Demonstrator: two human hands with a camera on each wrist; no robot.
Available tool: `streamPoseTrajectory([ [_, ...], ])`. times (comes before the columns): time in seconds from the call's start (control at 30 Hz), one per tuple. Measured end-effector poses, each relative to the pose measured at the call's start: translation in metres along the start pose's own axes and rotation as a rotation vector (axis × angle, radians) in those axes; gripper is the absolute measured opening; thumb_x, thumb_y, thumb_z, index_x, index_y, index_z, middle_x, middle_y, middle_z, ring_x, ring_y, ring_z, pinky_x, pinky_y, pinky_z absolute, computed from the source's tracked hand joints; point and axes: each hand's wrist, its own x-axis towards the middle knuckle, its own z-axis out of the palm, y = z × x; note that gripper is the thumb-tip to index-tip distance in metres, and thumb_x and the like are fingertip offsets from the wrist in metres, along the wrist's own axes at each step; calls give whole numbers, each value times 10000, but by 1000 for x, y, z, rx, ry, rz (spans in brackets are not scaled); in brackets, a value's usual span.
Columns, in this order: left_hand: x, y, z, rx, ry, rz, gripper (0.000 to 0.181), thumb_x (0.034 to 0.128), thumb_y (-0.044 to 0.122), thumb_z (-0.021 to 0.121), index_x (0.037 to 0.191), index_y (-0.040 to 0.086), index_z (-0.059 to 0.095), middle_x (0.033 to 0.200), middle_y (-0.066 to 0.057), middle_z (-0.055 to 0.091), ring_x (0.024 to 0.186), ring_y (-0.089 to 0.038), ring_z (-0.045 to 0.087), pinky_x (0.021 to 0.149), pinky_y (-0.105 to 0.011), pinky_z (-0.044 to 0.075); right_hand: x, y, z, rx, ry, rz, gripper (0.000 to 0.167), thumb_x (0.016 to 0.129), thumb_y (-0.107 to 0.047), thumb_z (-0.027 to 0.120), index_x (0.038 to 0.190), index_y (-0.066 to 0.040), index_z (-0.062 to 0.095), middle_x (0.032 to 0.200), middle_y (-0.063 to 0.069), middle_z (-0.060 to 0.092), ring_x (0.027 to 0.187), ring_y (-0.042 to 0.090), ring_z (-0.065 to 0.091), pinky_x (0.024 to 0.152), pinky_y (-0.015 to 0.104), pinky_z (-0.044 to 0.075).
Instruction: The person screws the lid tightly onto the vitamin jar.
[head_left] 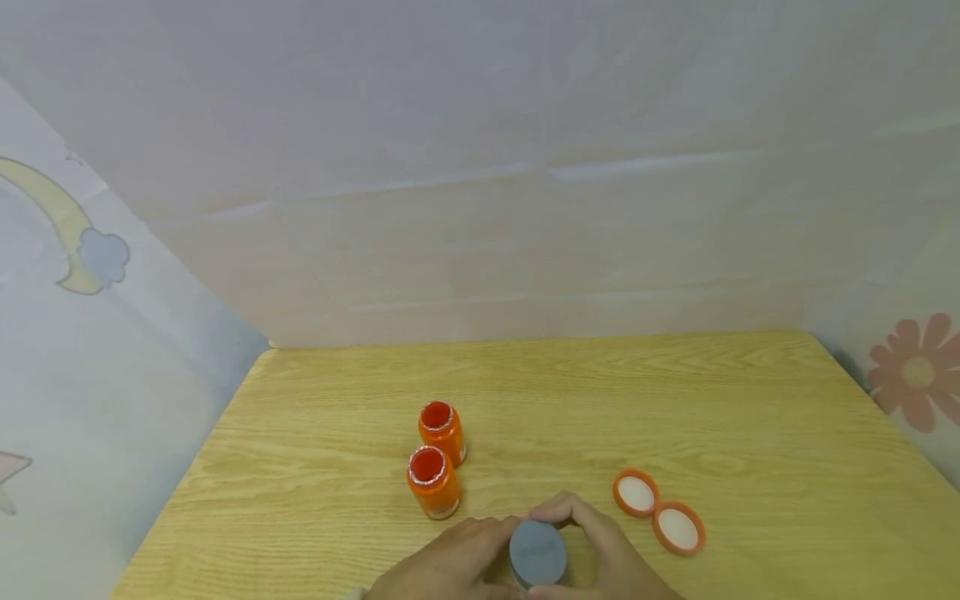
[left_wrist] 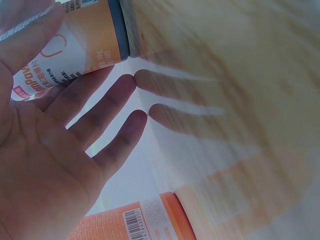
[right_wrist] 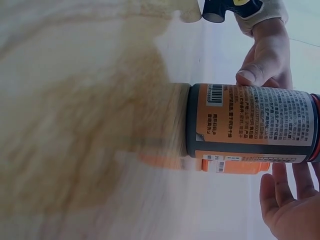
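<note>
A pill bottle (head_left: 537, 552) with a round grey top stands upright at the table's front, between both hands. My left hand (head_left: 453, 558) holds it from the left, thumb and forefinger against its side. In the left wrist view, several other fingers (left_wrist: 112, 95) stretch out spread below its orange and white label. From the other side my right hand (head_left: 611, 558) holds the bottle, thumb and forefinger curved round the top. In the right wrist view, the printed label (right_wrist: 250, 115) faces the camera.
Left of the hands, two orange bottles without lids stand close together, one nearer (head_left: 435, 483) and one farther (head_left: 442, 429). To the right, two orange caps (head_left: 681, 528) lie touching, white insides up. A pale fabric wall (head_left: 480, 275) rises behind the wooden table (head_left: 315, 417).
</note>
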Motion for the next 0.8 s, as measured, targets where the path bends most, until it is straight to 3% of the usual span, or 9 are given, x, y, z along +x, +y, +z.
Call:
streamPoseTrajectory([
  [0.1,0,-1,0,-81,-19,-13,506,917,495,653,1386,403,486,1194,257,600,1099,43,524,991,-290,465,0,1,2,18,11,-14,565,762,-56,841,1231,-130,536,1185,8,616,1092,115,582,968,229,431],
  [0.17,0,-1,1,-82,-19,0,503,918,501,647,1384,400,487,1194,252,603,1103,39,527,987,-285,466,0,3,3,5,14,-33,583,752,-66,853,1228,-124,523,1182,13,603,1090,104,569,954,234,430],
  [0.33,1,-1,1,20,7,20,504,916,508,645,1380,391,485,1214,254,593,1115,43,534,976,-279,478,1,6,0,-48,-20,-81,670,762,-118,858,1304,-80,465,1271,46,584,1171,91,543,945,260,457],
  [0.53,0,-1,0,30,7,9,535,913,516,646,1396,360,477,1165,250,602,1070,52,540,937,-250,487,0,4,-5,-120,-67,-90,688,805,-147,823,1403,-91,488,1369,22,584,1256,109,541,1011,251,453],
  [0.63,0,-2,-1,40,-5,0,524,913,442,681,1389,347,484,1121,253,598,1036,72,531,934,-242,483,-2,3,-4,-138,-41,-71,654,788,-163,842,1362,-110,533,1338,21,604,1248,110,553,1038,231,435],
  [0.8,1,-3,1,32,16,66,473,936,480,628,1374,383,480,1153,260,602,1065,70,542,946,-233,481,-1,5,1,-82,21,-70,628,738,-130,878,1272,-105,549,1237,46,638,1156,117,601,1018,208,434],
])
